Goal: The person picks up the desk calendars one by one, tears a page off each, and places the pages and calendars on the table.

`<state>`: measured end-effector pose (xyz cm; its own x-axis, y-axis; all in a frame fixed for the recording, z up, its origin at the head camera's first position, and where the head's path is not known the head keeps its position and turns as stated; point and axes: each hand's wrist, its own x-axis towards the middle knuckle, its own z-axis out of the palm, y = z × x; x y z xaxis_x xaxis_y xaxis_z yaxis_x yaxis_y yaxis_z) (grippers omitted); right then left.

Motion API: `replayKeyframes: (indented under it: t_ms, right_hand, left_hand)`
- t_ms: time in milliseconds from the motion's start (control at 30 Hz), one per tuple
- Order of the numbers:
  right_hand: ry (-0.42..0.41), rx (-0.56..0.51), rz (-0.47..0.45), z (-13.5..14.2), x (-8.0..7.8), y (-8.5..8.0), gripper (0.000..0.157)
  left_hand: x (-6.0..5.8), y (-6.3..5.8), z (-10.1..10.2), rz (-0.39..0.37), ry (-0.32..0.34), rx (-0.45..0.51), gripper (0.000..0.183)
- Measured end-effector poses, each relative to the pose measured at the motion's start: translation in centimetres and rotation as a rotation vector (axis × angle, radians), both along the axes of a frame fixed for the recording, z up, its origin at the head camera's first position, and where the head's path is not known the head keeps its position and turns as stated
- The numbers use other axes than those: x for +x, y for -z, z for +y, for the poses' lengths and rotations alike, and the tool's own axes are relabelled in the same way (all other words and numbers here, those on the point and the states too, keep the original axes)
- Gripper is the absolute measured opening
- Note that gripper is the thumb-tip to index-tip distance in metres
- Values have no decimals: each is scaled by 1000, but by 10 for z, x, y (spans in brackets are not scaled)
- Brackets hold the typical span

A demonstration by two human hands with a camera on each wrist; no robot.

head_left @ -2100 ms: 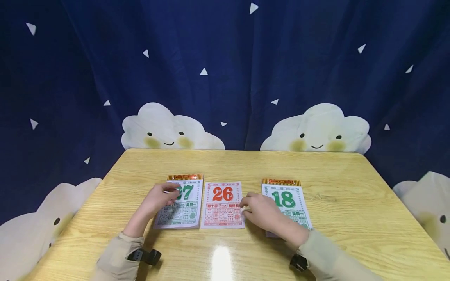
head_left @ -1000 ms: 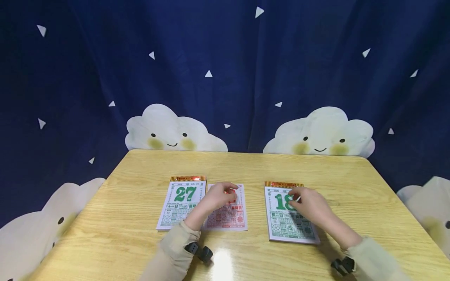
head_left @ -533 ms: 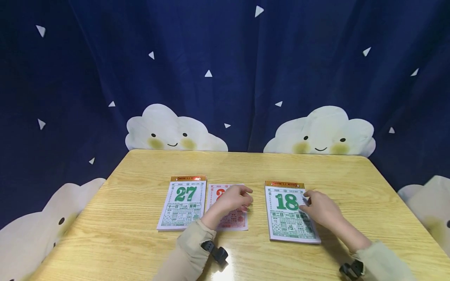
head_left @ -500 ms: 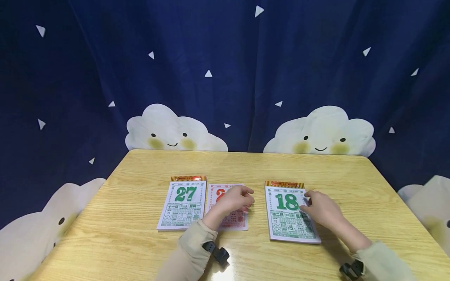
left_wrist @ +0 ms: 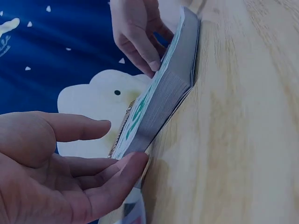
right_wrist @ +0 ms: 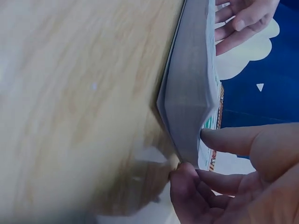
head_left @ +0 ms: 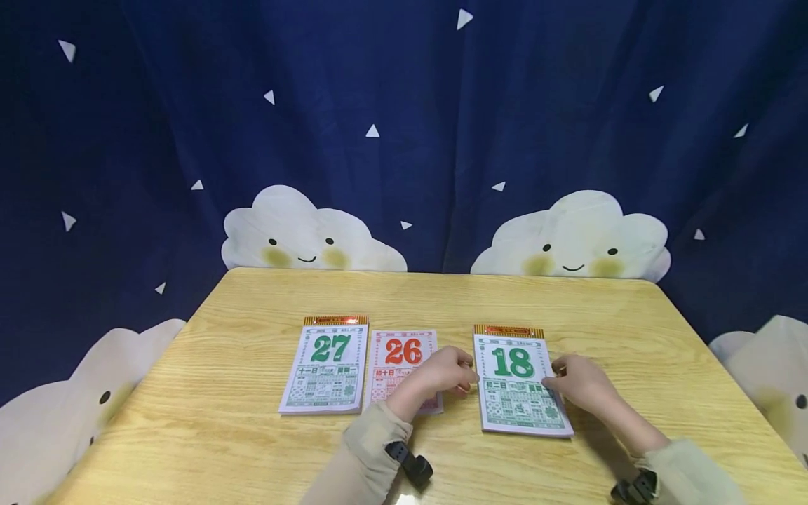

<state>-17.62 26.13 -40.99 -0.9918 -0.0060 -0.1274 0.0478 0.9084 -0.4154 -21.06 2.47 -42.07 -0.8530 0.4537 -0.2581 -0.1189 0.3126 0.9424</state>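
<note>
A thick tear-off calendar with a green 18 [head_left: 514, 393] lies on the wooden table, its pages' edges showing in both wrist views. At its left edge is my left hand [head_left: 447, 372]; the fingertips touch the side of the page block [left_wrist: 170, 88], while the thumb stands apart from it. My right hand [head_left: 583, 382] holds the right edge, thumb on the top page and fingers against the side of the block [right_wrist: 189, 84]. Partly under my left forearm lies a loose calendar sheet with a red 26 [head_left: 402, 351].
Another tear-off calendar with a green 27 [head_left: 325, 372] lies left of the loose sheet. The wooden table [head_left: 221, 435] reaches back to a dark blue curtain [head_left: 404, 84] printed with clouds and triangles. Each wrist wears a black strap with a small device [head_left: 410, 463].
My left hand has moved right, from the 27 calendar across the red 26 sheet to the 18 calendar's left edge. My right hand has shifted from over the 18 calendar to its right edge.
</note>
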Motion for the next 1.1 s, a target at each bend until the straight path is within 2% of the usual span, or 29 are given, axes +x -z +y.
replayKeyframes:
  t_ms: [200, 400, 633, 867, 967, 1100]
  right_hand:
    - [50, -120, -46, 0, 1, 2, 40]
    - [83, -213, -77, 1, 0, 3, 45]
    - [104, -321, -95, -1, -1, 5, 43]
    - [136, -533, -162, -6, -2, 1, 42]
    - [149, -557, -147, -8, -4, -4, 43]
    - [177, -581, -119, -9, -3, -8, 46]
  left_hand:
    - [1, 3, 6, 20, -6, -51, 48]
    - [-1, 6, 11, 103, -58, -157, 44]
    - [1, 7, 16, 113, -154, -83, 29]
    - [2, 10, 18, 242, -231, -184, 26]
    - [1, 11, 20, 262, -264, -181, 27]
    - [1, 12, 20, 258, -303, -127, 30]
